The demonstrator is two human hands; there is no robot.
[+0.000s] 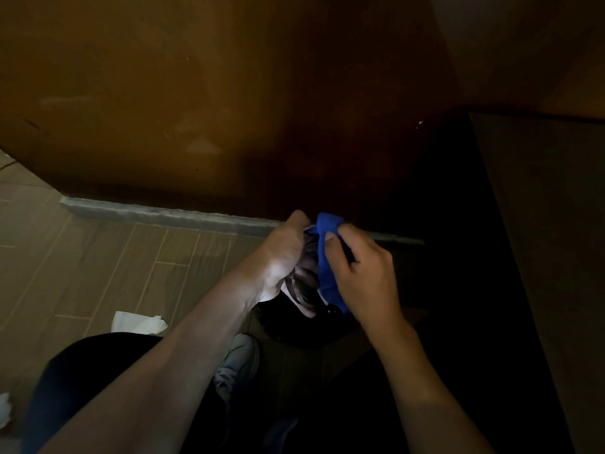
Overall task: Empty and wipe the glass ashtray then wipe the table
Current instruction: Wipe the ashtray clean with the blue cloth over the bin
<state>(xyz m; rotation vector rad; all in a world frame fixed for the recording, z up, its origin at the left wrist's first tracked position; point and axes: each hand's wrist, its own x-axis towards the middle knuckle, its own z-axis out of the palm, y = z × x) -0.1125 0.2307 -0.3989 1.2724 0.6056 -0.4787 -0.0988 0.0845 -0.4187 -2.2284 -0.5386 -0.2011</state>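
Holding the glass ashtray (304, 290) up in the air in front of the body, the left hand (284, 253) has its fingers (299, 219) curled round the far edge of the piece, with the heel of the palm against the near edge, so the ashtray stands tilted on its side rather than flat. The glass is clear and thick; in the dim light it reads mostly as a dark hollow, with a pale curved line marking the rim at its lower left. The right hand (363, 273) grips a bright blue cloth (327, 253), thumb and fingers (352, 232) bunched on it, and the cloth lies draped over the right side of the ashtray from its top edge down to its lower edge. Both hands touch through the cloth and glass. Just below them sits a dark round shape (294, 332) that is too dim to identify. Under that is a wood-look tiled floor (114, 257), with a crumpled white tissue (137, 322) and a pale shoe (237, 362) near the left forearm, and another white scrap (5, 411) at the left edge. A brown wall (196, 93) with a grey skirting (163, 214) stands behind, and a dark piece of furniture (540, 224) fills the right side.
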